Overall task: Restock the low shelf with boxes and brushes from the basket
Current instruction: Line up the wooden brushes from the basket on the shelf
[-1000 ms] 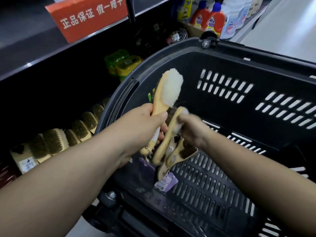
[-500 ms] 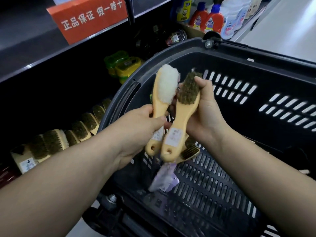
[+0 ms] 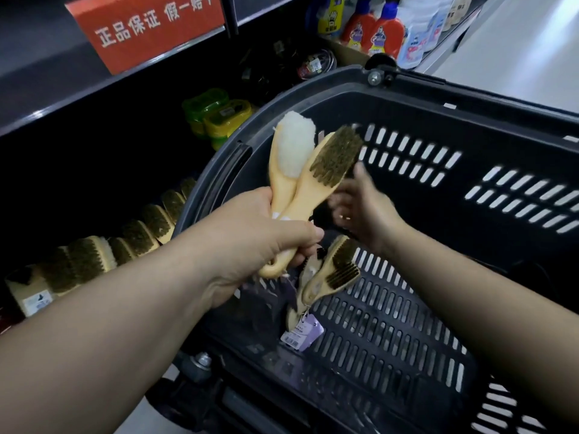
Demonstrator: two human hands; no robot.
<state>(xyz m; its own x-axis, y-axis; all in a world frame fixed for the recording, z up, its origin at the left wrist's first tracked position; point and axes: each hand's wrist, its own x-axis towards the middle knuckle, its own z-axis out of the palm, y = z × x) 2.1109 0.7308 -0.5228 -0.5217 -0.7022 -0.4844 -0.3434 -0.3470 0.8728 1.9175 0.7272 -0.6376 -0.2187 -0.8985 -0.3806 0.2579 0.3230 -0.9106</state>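
A dark shelf board [image 3: 47, 89] runs across the upper left of the frame, with a red sign [image 3: 147, 29] in white writing on its edge. Under it is deep shadow. Bottles [image 3: 385, 36] stand at the top, maybe cleaners. Pale shiny floor [image 3: 532, 57] fills the upper right.

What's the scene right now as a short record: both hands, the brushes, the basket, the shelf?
left grip: holds white-bristle brush and brown-bristle brush by their handles
right grip: blurred, fingers spread, holds nothing, over the basket
in basket: loose brushes and a purple tag on its floor
stocked already: row of brushes left of the basket
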